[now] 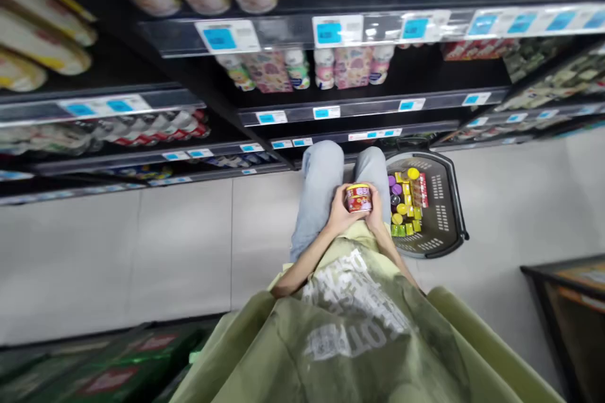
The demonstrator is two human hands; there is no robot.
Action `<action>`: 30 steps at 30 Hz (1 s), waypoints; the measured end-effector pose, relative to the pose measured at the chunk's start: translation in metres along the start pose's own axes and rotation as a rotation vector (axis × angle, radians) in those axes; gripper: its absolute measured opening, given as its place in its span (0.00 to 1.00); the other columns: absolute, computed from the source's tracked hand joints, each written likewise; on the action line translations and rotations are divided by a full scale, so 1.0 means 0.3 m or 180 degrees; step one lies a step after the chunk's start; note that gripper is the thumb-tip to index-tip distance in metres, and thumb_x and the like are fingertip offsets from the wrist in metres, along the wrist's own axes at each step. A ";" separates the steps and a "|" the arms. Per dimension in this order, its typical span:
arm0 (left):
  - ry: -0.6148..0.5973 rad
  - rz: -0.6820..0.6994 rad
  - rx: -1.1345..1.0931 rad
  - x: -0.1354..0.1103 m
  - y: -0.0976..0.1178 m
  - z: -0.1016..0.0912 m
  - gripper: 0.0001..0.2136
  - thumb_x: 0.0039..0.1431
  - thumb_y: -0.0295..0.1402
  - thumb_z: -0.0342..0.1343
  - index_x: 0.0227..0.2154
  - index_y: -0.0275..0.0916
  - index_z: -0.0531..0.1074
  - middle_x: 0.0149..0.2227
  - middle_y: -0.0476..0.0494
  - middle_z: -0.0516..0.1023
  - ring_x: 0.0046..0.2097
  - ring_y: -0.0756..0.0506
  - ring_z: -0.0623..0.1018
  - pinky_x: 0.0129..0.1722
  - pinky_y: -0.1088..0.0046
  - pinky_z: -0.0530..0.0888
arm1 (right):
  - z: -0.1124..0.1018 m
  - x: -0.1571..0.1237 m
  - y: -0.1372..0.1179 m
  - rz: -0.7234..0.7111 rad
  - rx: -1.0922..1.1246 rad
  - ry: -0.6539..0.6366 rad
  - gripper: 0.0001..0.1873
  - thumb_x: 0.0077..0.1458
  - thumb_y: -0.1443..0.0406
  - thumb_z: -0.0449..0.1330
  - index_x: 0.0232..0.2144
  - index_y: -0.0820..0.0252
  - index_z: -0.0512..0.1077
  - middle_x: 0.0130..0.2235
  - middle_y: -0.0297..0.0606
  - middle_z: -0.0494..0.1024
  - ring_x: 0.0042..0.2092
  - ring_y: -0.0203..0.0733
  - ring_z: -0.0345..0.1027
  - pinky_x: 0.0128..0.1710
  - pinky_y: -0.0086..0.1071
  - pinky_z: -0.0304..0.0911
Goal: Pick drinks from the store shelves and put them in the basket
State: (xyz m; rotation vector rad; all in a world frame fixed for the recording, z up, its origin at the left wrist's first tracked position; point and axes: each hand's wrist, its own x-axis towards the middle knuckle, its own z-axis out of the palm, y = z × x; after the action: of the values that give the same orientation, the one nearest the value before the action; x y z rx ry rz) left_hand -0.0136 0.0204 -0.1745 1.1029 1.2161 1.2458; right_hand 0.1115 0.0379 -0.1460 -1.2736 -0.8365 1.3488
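Observation:
In front of my knees, both hands hold a small red can with a yellow lid point(358, 198). My left hand point(339, 213) wraps its left side, with the fingers behind it. My right hand point(375, 211) closes on the right side. The can's printed label faces up toward me, though the print is too small to read. Beside my right leg stands a dark shopping basket point(449, 201) on the floor. Several small yellow, purple and green containers lie in it, along with a red-edged pack point(420, 190).
Dark store shelves point(378, 97) with blue and white price tags run across in front of me. Bottles point(324, 69) and boxed packs stand on them. A dark-framed stand point(543, 302) is at the right, and green packages point(108, 359) lie at lower left. Grey tiles point(189, 245) cover the floor.

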 end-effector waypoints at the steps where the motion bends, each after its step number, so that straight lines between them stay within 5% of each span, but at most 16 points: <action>1: -0.0029 -0.0112 0.0001 0.002 -0.003 -0.011 0.47 0.44 0.46 0.84 0.63 0.43 0.65 0.63 0.34 0.76 0.64 0.33 0.79 0.65 0.54 0.78 | 0.008 0.001 -0.002 -0.0013 -0.0096 0.0050 0.36 0.64 0.31 0.57 0.47 0.54 0.80 0.50 0.40 0.85 0.54 0.52 0.77 0.62 0.45 0.73; 11: -0.0029 -0.0011 -0.0098 0.043 -0.030 -0.139 0.49 0.34 0.53 0.87 0.59 0.45 0.71 0.57 0.39 0.79 0.58 0.34 0.83 0.59 0.56 0.81 | 0.074 0.014 -0.004 -0.0236 -0.0539 0.0042 0.38 0.66 0.28 0.55 0.43 0.51 0.82 0.48 0.42 0.87 0.53 0.53 0.80 0.59 0.44 0.76; 16: 0.0268 -0.0024 -0.0200 0.043 -0.039 -0.195 0.49 0.36 0.55 0.86 0.60 0.45 0.72 0.58 0.40 0.78 0.59 0.35 0.83 0.60 0.58 0.82 | 0.139 0.028 0.024 -0.0190 -0.0417 -0.0261 0.31 0.66 0.35 0.62 0.53 0.51 0.79 0.53 0.41 0.85 0.56 0.51 0.78 0.60 0.42 0.75; 23: 0.0382 -0.0095 -0.0586 0.025 -0.060 -0.186 0.49 0.41 0.54 0.85 0.65 0.49 0.68 0.62 0.39 0.77 0.58 0.35 0.84 0.56 0.59 0.84 | 0.196 0.018 0.055 -0.0322 -0.0253 -0.0217 0.33 0.61 0.42 0.70 0.58 0.50 0.69 0.59 0.45 0.78 0.64 0.53 0.72 0.67 0.47 0.70; 30: 0.0722 0.0809 0.0368 0.049 -0.028 -0.162 0.27 0.54 0.38 0.74 0.57 0.44 0.77 0.58 0.36 0.77 0.61 0.34 0.80 0.63 0.51 0.80 | 0.195 0.017 0.078 -0.0201 -0.0556 -0.0059 0.42 0.42 0.51 0.83 0.51 0.49 0.65 0.55 0.40 0.72 0.59 0.50 0.71 0.65 0.45 0.71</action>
State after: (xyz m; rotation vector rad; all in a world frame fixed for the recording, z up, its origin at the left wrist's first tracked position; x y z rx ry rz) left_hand -0.0622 0.0321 -0.1868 1.2560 1.3620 1.5429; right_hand 0.0503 0.0477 -0.1584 -1.3589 -1.0173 1.2608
